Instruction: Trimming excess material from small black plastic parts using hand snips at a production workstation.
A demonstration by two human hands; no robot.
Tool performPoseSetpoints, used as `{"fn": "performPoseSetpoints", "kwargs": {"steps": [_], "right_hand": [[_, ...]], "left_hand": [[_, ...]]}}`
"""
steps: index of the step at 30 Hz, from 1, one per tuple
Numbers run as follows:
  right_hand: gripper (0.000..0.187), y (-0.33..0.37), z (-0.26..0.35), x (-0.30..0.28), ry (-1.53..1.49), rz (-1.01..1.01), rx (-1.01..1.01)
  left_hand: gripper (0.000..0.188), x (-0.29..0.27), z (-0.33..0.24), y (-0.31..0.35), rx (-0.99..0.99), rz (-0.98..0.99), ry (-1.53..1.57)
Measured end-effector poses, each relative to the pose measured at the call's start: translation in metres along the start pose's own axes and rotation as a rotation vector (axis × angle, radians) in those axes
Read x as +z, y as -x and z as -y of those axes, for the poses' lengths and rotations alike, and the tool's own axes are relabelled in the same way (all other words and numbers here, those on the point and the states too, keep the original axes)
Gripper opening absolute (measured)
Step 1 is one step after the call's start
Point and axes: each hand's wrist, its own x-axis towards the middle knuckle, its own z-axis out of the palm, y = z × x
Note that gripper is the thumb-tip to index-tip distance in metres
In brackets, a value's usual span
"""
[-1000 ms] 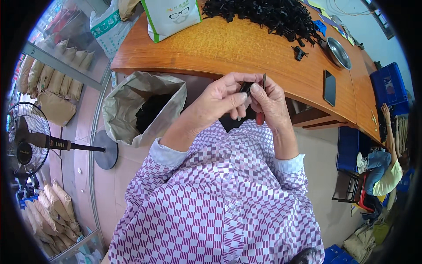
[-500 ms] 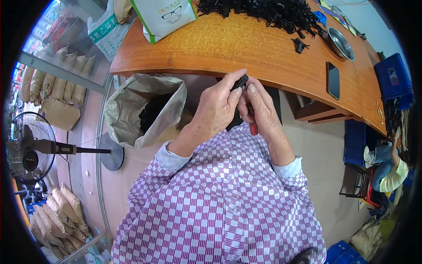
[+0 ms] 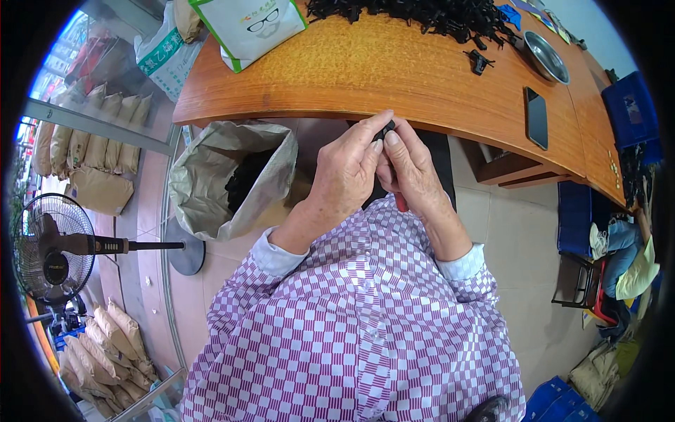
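Just off the table's front edge, my two hands meet over a small black plastic part (image 3: 384, 131). My left hand (image 3: 342, 167) is closed, pinching that part between thumb and fingers. My right hand (image 3: 416, 169) is closed as well, its thumb pressed against the part. From under the right palm sticks out the red end of a tool (image 3: 401, 202); the rest of it is hidden by the fingers. Beyond the hands, a heap of black plastic parts (image 3: 429, 17) covers the far side of the table, and a lone black part (image 3: 479, 62) lies nearer.
An open woven sack (image 3: 200, 193) with black pieces inside stands left, below the wooden table (image 3: 316, 77). On the table are a white-green bag (image 3: 256, 32), a metal bowl (image 3: 543, 60) and a phone (image 3: 536, 118). A fan (image 3: 56, 246) stands far left; a person (image 3: 633, 264) sits far right.
My right fingers and thumb have come up closer around the black part, covering more of it. The hands now press together. The whole view has shifted slightly.
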Motion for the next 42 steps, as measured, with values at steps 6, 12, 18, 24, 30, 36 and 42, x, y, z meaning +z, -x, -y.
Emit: {"fn": "performPoseSetpoints", "kwargs": {"steps": [6, 12, 18, 24, 30, 36, 42], "right_hand": [[0.031, -0.022, -0.01, -0.011, 0.197, 0.031, 0.055], [0.033, -0.084, -0.026, -0.097, 0.936, 0.106, -0.409], [0.049, -0.136, 0.015, -0.231, 1.52, -0.659, -0.086], [0.048, -0.159, 0.022, -0.253, 1.723, -0.677, 0.02], [0.043, -0.151, 0.017, -0.258, 1.726, -0.722, -0.006], [0.031, -0.145, 0.026, -0.194, 1.528, -0.489, -0.244], [0.024, -0.118, 0.027, -0.102, 1.401, -0.031, -0.844]], "left_hand": [[0.033, 0.005, 0.03, 0.003, 0.018, 0.007, -0.068], [0.033, -0.062, 0.069, 0.018, -0.537, -0.14, -0.111], [0.037, -0.16, 0.157, 0.061, -0.471, -0.092, -0.529], [0.042, -0.135, 0.146, 0.044, -0.313, -0.038, -0.65], [0.039, -0.102, 0.123, 0.024, -0.244, 0.089, -0.518], [0.035, -0.07, 0.095, 0.001, -0.397, 0.122, 0.092], [0.04, -0.036, 0.069, -0.047, -0.57, 0.229, 0.715]]}}
